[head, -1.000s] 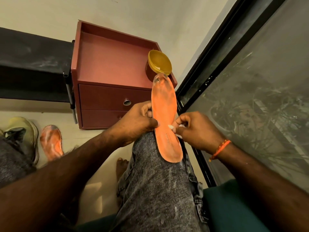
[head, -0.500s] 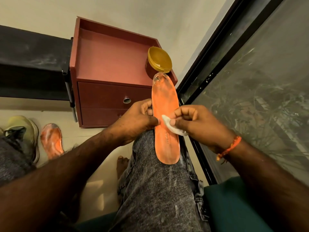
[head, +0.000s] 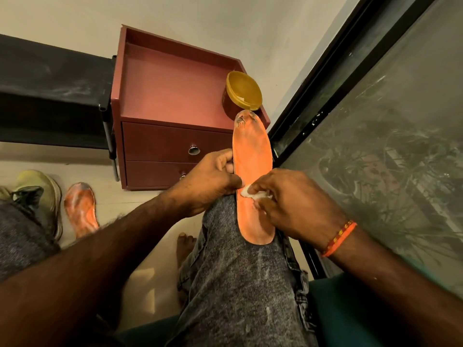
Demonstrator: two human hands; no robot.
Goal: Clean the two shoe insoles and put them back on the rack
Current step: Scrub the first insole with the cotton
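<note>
Light and floppy, the orange insole (head: 251,176) lies along the knee, the left hand (head: 210,181) pinching its edge mid-length while the right hand (head: 290,199) grips a white wipe (head: 248,191) on it.

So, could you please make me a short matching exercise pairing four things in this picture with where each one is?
Things:
1. insole being wiped
2. second insole
3. gold-lidded jar
4. white wipe

Places:
A. on the red cabinet
B. on the floor beside a shoe
C. pinched in the right hand
D. on the knee, held by the left hand

Pairs: 1-D, 2-B, 3-A, 4-C
</note>
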